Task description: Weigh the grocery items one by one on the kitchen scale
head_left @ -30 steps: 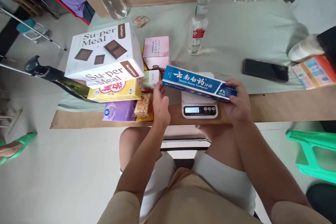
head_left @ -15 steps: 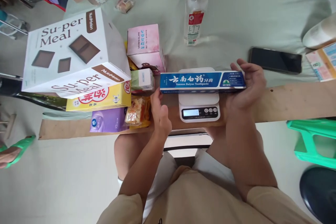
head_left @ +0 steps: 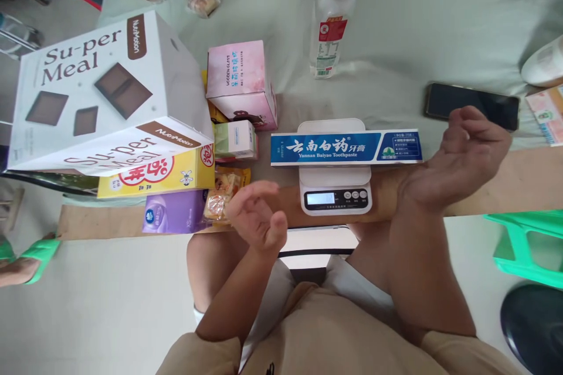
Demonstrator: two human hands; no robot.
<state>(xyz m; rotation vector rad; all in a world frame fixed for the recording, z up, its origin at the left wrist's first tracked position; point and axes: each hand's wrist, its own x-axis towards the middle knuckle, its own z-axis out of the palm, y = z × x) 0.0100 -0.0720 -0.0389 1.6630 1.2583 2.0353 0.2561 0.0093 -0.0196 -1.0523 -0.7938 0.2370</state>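
A blue toothpaste box lies crosswise on the white platform of a digital kitchen scale, overhanging both sides. The scale's small display is lit, its digits unreadable from here. My left hand is held up left of the scale with fingers apart and curved, close to a wrapped snack, holding nothing. Right of the box, my right hand is raised with loosely bent fingers and nothing in it. A black phone lies just behind that hand, partly covered by it.
On the left stand a large white Su-per Meal box, a yellow box, a purple pack, a pink box and a small green-white box. A clear bottle stands behind the scale. A green stool is at right.
Both hands have come away from the toothpaste box's ends, the left toward me and leftward, the right to the right. The box now rests on the scale by itself.
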